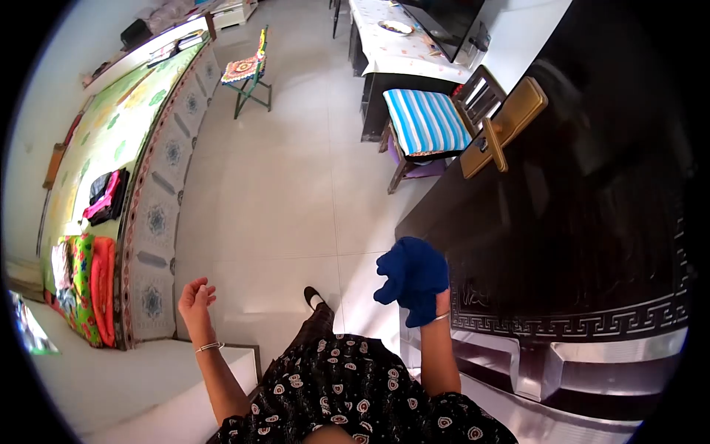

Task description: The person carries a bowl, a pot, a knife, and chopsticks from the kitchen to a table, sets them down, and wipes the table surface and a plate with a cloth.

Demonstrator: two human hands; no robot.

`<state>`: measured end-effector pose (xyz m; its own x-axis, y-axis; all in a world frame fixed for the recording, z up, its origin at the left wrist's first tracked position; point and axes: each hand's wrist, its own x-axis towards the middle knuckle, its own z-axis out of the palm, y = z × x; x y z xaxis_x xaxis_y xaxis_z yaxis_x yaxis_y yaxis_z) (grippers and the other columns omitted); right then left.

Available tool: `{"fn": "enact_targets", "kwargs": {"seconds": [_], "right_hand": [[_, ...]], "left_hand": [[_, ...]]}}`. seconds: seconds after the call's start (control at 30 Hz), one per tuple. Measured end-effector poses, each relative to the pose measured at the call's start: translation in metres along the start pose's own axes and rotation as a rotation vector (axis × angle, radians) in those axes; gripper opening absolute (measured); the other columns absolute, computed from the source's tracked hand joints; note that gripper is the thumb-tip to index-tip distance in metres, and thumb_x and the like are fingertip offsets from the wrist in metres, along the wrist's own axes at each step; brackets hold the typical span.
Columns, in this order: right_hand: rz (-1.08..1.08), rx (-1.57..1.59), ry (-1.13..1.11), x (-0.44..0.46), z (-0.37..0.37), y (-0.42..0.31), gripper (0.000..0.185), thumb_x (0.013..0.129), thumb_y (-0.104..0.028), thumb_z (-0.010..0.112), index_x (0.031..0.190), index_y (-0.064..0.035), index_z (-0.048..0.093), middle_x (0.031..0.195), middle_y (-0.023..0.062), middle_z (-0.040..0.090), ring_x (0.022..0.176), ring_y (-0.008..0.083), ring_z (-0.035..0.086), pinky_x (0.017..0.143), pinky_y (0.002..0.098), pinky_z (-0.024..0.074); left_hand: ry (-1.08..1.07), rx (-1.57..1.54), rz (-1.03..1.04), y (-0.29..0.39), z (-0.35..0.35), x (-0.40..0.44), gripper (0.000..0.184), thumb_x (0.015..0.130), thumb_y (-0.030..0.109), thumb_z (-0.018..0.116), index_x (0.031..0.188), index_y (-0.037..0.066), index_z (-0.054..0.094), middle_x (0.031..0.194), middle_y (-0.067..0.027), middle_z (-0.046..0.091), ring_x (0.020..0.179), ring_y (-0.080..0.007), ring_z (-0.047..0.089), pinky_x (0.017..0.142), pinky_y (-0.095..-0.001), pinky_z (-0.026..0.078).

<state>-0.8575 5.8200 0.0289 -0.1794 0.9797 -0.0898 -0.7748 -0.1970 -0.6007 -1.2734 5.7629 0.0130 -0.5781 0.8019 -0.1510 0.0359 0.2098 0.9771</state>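
A crumpled dark blue cloth [413, 275] covers nearly all of my right hand [442, 302]; only the wrist side shows, above a bracelet. The cloth is bunched around the hand, and the fingers are hidden. It is beside the dark door [562, 244], and I cannot tell whether the two touch. On the other side, my left hand [197, 302] hangs in the air with nothing in it, its fingers loosely bent and a little apart. A bracelet circles that wrist too.
Gold door handle [494, 145] juts out at right. Beyond the door stand a chair with a blue-striped cushion [425, 120] and a covered table [421, 55]. A folding chair [248, 74] stands ahead on the tiled floor [274, 192]. Along the left runs a raised bed platform [159, 222] with folded bedding [102, 288].
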Motion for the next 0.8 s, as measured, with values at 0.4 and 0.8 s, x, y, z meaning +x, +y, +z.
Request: {"fn": "enact_targets", "kwargs": {"seconds": [0.4,0.8], "right_hand": [[-0.182,-0.111,0.072,0.141,-0.003,-0.002,0.062,0.086,-0.036,0.046,0.131,0.0048,0.033,0.131,0.0191,0.042,0.115,0.0334,0.046,0.099,0.0427,0.0367],[-0.131,-0.048,0.088,0.26,-0.068,-0.06,0.056,0.089,-0.034,0.04,0.131,0.0036,0.034,0.13,0.0182,0.043,0.115,0.0309,0.048,0.096,0.0443,0.04]], "left_hand": [[-0.278,-0.01,-0.06,0.033,0.117,0.143,0.018,0.084,0.008,0.05,0.096,-0.001,0.06,0.088,-0.0071,0.062,0.076,-0.0146,0.062,0.063,-0.0239,0.049],[-0.729,0.235,-0.054,0.02,0.282,0.185,0.017,0.08,0.005,0.056,0.095,-0.002,0.062,0.078,-0.0063,0.064,0.071,-0.0117,0.06,0.062,-0.0242,0.048]]}}
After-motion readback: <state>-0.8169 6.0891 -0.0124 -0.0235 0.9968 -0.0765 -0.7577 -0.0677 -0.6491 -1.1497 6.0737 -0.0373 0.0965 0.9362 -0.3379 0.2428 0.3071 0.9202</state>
